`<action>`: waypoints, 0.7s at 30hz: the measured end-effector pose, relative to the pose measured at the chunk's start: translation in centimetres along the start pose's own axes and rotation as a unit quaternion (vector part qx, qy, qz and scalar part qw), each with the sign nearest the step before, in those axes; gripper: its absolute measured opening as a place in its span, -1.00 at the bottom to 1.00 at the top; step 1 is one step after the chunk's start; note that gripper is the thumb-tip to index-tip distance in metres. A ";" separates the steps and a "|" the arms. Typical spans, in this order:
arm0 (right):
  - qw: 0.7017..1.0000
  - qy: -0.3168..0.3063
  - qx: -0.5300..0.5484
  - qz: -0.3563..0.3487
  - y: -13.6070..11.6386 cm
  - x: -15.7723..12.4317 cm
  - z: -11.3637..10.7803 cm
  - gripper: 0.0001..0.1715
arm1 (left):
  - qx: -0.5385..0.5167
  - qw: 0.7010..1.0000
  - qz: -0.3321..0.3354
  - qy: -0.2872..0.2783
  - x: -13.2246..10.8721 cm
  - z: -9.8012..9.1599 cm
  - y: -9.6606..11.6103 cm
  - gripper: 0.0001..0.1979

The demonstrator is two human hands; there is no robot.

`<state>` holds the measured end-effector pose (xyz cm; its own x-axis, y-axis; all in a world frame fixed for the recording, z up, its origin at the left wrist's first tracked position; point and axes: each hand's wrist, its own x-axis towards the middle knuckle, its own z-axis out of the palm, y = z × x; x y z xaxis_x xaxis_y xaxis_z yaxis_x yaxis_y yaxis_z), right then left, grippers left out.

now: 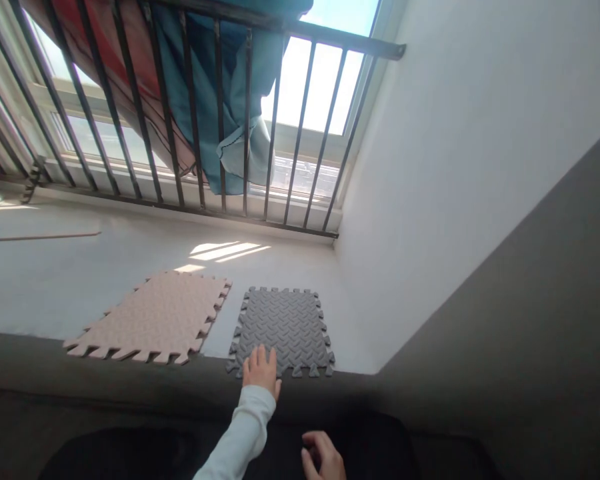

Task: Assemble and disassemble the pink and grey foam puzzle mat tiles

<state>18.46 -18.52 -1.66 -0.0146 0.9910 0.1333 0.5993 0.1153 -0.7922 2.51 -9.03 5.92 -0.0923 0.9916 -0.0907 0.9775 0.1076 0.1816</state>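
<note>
My left hand (261,371) lies on the front edge of a grey foam mat tile (285,327), its fingers stretched out over the herringbone pattern. The thumb hangs at the tile's near side. The tile is flat on the white window ledge and has jigsaw teeth on its edges. Lower down, my right hand (324,457) is away from the tile, with thumb and fingers loosely curled and a gap between them; nothing shows in it. A beige foam mat tile (165,313) lies to the left, apart from the grey one.
The white ledge (35,280) ends at a front edge above a dark area. A thin stick (47,236) lies at the far left. Behind stand a dark metal railing (245,217), a blue and pink curtain (235,93) and windows. A white wall (445,133) bounds the right.
</note>
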 end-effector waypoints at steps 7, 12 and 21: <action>0.999 -0.042 -0.030 0.005 -4.9 3.3 -0.5 -0.81 | 0.079 0.992 -0.097 0.001 1.1 2.1 -5.6 -0.42; 0.997 -0.052 -0.054 -0.016 -5.9 3.8 0.3 -0.79 | 0.059 0.994 -0.095 0.018 0.9 3.3 -5.7 -0.54; 0.997 -0.007 -0.072 -0.002 -3.1 2.9 -0.4 -0.78 | 0.024 0.996 -0.063 0.055 0.9 3.4 -4.5 -0.58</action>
<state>16.87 -16.01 1.35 -0.0289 0.9914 0.1274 0.7077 0.1103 -0.6978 -1.35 -8.88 1.69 -0.2318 0.9728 -0.0004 0.9647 0.2300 0.1283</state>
